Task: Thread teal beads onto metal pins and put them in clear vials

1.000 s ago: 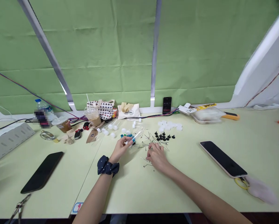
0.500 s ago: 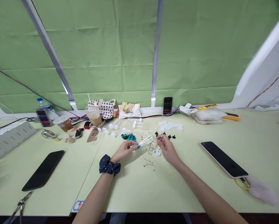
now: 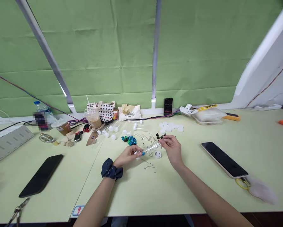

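Observation:
My left hand (image 3: 130, 155) is closed on the capped end of a clear plastic tube (image 3: 152, 147), which tilts up to the right. A blue piece (image 3: 143, 153) shows at the tube's lower end, close to my fingertips. Pinched together, the fingers of my right hand (image 3: 171, 148) are at the tube's upper end; whatever they hold is too small to make out. Bent metal wires (image 3: 145, 137) lie scattered behind and under the tube. Just below it rests a white disc with holes (image 3: 158, 154). Shiny blue and green beads (image 3: 129, 140) are piled beyond my left hand.
White caps (image 3: 171, 126) and black pegs (image 3: 158, 136) lie behind my right hand. Capped clear tubes (image 3: 138, 126) are at the back. Phones lie left (image 3: 41, 175) and right (image 3: 223, 159), and another phone (image 3: 168, 106) stands upright. Drink cups (image 3: 93, 118) stand at the back left.
My right hand has come left and its fingers have reached the tube's upper end. The tube has moved slightly right and lies flatter. The view has shifted slightly.

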`<state>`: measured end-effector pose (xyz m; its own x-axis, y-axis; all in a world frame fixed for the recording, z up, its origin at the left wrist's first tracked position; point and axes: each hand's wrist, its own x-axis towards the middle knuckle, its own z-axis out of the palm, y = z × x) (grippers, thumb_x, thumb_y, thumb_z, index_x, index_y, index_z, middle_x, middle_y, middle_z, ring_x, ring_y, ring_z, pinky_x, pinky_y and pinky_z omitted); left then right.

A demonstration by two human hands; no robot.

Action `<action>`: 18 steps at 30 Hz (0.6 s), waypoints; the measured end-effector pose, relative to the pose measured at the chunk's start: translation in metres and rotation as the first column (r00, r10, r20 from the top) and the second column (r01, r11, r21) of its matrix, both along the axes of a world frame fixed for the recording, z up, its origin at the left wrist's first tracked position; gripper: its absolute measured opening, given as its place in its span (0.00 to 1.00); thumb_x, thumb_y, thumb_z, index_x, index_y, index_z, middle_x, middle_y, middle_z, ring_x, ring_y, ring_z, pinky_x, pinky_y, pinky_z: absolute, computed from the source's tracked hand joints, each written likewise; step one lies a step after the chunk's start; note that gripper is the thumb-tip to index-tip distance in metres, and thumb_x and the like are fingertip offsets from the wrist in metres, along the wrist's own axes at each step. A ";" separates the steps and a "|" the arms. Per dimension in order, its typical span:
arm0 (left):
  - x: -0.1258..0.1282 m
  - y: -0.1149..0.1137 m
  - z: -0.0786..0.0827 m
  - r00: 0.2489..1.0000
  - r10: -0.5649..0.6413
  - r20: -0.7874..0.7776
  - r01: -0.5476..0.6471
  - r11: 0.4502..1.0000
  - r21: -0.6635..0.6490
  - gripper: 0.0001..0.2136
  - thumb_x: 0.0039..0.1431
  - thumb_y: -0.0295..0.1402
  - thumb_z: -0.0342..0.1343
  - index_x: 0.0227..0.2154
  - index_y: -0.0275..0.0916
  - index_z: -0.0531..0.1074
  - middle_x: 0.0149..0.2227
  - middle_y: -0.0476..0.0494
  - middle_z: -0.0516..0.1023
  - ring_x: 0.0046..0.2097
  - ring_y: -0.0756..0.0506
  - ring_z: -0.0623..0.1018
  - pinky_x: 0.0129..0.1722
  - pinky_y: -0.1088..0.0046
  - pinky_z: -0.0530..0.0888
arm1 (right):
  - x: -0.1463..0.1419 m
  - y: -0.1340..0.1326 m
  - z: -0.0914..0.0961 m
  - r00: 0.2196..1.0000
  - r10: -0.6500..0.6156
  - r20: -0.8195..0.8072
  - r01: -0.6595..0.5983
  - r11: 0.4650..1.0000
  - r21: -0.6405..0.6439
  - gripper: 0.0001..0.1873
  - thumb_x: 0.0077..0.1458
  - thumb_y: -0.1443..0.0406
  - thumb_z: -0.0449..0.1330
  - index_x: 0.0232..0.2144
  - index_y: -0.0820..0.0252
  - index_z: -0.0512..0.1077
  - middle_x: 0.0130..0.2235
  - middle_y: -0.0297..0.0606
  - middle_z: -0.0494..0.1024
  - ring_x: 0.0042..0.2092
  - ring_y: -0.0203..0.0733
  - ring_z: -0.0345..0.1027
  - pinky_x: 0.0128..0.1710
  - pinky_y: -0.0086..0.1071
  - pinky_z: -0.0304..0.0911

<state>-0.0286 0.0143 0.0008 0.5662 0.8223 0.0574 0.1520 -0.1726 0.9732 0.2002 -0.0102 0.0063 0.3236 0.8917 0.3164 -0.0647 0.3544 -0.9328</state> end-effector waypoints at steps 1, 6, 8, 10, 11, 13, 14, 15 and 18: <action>0.000 0.000 0.000 1.000 0.001 0.009 -0.001 1.000 0.002 0.16 0.50 0.43 0.59 0.35 0.34 0.72 0.34 0.42 0.74 0.33 0.49 0.71 0.32 0.75 0.64 | 0.000 0.000 0.000 1.000 -0.001 0.001 0.001 1.000 -0.003 0.16 0.44 0.57 0.66 0.32 0.60 0.69 0.28 0.37 0.75 0.27 0.37 0.67 0.30 0.33 0.66; 0.000 0.001 -0.001 0.999 -0.013 0.032 0.013 1.000 0.017 0.16 0.52 0.43 0.58 0.35 0.34 0.72 0.36 0.41 0.75 0.35 0.48 0.72 0.34 0.74 0.65 | -0.002 0.000 -0.004 0.989 0.038 0.143 -0.039 0.999 0.008 0.14 0.48 0.55 0.62 0.29 0.60 0.75 0.32 0.40 0.76 0.31 0.40 0.67 0.30 0.33 0.64; 0.000 0.002 -0.001 0.999 0.005 0.034 -0.006 1.000 0.031 0.16 0.52 0.43 0.57 0.36 0.34 0.72 0.37 0.40 0.76 0.36 0.47 0.72 0.35 0.73 0.66 | 0.001 0.004 -0.008 0.979 -0.008 0.202 0.002 0.999 0.033 0.16 0.52 0.54 0.57 0.31 0.60 0.76 0.38 0.43 0.76 0.34 0.41 0.67 0.31 0.33 0.63; 0.000 0.003 -0.002 0.998 0.044 0.044 -0.045 0.998 0.038 0.17 0.52 0.44 0.57 0.37 0.34 0.72 0.39 0.39 0.76 0.38 0.46 0.73 0.37 0.72 0.67 | 0.012 0.014 -0.014 0.965 -0.077 0.252 0.071 0.997 0.032 0.18 0.54 0.54 0.53 0.34 0.61 0.75 0.40 0.45 0.75 0.36 0.42 0.67 0.32 0.34 0.63; -0.001 0.004 -0.003 0.996 0.070 0.056 -0.073 0.997 0.039 0.17 0.51 0.44 0.57 0.37 0.35 0.72 0.39 0.39 0.76 0.39 0.45 0.73 0.38 0.72 0.67 | 0.019 0.020 -0.017 0.953 -0.108 0.284 0.108 0.994 0.016 0.19 0.54 0.53 0.53 0.35 0.62 0.75 0.39 0.45 0.75 0.37 0.43 0.67 0.32 0.34 0.63; -0.001 0.006 -0.004 0.987 0.132 0.088 -0.136 0.990 0.043 0.17 0.51 0.44 0.58 0.38 0.35 0.72 0.40 0.39 0.76 0.41 0.45 0.74 0.39 0.71 0.68 | 0.036 0.037 -0.022 0.913 -0.106 0.394 0.138 0.989 -0.054 0.17 0.52 0.55 0.55 0.36 0.61 0.73 0.37 0.44 0.76 0.36 0.44 0.67 0.33 0.35 0.63; -0.002 0.007 -0.005 0.982 0.162 0.100 -0.167 0.985 0.047 0.17 0.51 0.44 0.58 0.38 0.35 0.72 0.41 0.39 0.76 0.42 0.44 0.74 0.40 0.71 0.68 | 0.044 0.046 -0.023 0.876 -0.094 0.473 0.153 0.984 -0.089 0.16 0.52 0.57 0.55 0.38 0.60 0.73 0.37 0.43 0.76 0.35 0.44 0.66 0.34 0.36 0.63; -0.002 0.008 -0.006 0.976 0.190 0.107 -0.197 0.979 0.053 0.17 0.51 0.44 0.58 0.38 0.36 0.72 0.41 0.39 0.76 0.42 0.44 0.73 0.40 0.71 0.68 | 0.051 0.055 -0.023 0.819 -0.063 0.571 0.162 0.979 -0.125 0.15 0.52 0.59 0.54 0.40 0.60 0.72 0.37 0.42 0.75 0.35 0.43 0.66 0.36 0.36 0.62; -0.003 0.010 -0.007 0.959 0.264 0.100 -0.272 0.960 0.069 0.17 0.50 0.44 0.58 0.38 0.36 0.72 0.41 0.38 0.75 0.42 0.44 0.73 0.38 0.71 0.68 | 0.058 0.083 -0.018 0.525 0.021 0.851 0.298 0.932 -0.207 0.18 0.52 0.62 0.54 0.48 0.52 0.68 0.41 0.43 0.73 0.45 0.50 0.63 0.43 0.43 0.58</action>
<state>-0.0318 0.0246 -0.0057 0.3154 0.9335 0.1705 0.1169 -0.2166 0.9692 0.2582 0.0728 -0.0119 0.1834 0.9523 0.2439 0.8156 -0.0089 -0.5786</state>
